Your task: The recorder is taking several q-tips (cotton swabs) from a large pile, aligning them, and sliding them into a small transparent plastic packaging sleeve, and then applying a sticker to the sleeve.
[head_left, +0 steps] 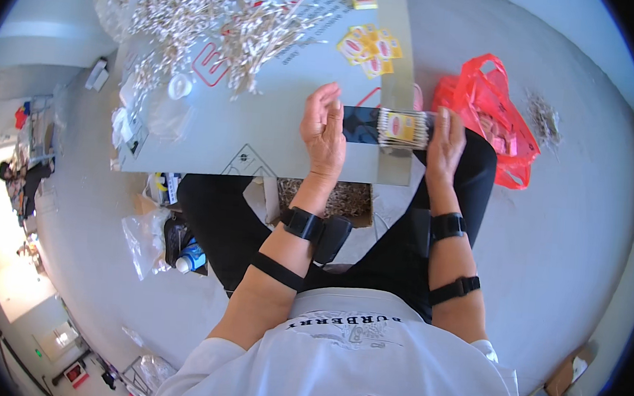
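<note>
A small clear packet of cotton swabs with a yellow label [402,128] is held between both hands above a grey board [262,134]. My left hand [324,128] grips its dark left end, fingers curled. My right hand [445,142] holds its right end. A big heap of loose cotton swabs [198,10] lies at the board's far left. Several small yellow labels [370,47] are scattered on the board beyond the packet.
A red plastic bag [491,115] lies on the floor to the right. An open box of swabs [332,199] sits under the board's near edge by my legs. Clear bags [146,240] and a bottle [191,259] lie at the left.
</note>
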`<state>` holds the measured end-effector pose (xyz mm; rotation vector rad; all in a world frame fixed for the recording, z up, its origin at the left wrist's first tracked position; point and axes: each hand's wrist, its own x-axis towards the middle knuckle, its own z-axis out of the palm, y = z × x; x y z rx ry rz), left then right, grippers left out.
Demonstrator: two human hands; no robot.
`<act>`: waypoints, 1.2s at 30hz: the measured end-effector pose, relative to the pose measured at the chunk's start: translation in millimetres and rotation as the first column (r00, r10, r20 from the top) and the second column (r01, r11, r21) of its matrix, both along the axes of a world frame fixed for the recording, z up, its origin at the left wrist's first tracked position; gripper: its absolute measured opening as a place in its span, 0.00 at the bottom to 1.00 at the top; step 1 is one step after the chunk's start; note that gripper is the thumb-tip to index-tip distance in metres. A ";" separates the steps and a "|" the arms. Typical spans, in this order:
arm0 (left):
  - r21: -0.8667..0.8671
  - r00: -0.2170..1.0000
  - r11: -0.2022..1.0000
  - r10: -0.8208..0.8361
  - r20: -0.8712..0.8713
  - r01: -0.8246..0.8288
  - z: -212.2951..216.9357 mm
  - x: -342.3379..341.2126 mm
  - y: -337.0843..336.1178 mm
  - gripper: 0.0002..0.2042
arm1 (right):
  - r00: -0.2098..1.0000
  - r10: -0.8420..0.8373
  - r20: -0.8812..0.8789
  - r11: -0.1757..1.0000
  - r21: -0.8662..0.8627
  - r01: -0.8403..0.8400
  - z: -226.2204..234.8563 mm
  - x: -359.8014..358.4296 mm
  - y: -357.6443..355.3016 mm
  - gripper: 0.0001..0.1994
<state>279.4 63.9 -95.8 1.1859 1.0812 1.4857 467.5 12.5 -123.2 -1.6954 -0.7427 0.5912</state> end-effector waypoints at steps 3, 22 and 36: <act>0.079 0.873 0.986 0.168 -0.458 -0.148 -2.2 -57.1 11.8 0.10 | 0.811 -0.097 0.577 0.991 0.133 0.024 26.9 -1.5 -4.5 0.15; 0.280 0.301 0.869 0.418 -0.857 -0.409 -3.4 -124.8 36.5 0.06 | 0.712 0.589 0.383 0.769 0.007 -0.639 40.8 -130.3 28.5 0.03; 0.193 0.684 0.940 0.337 -0.647 -0.281 2.3 -126.5 16.5 0.10 | 0.706 0.603 0.371 0.782 -0.099 -0.616 49.4 -131.6 36.4 0.21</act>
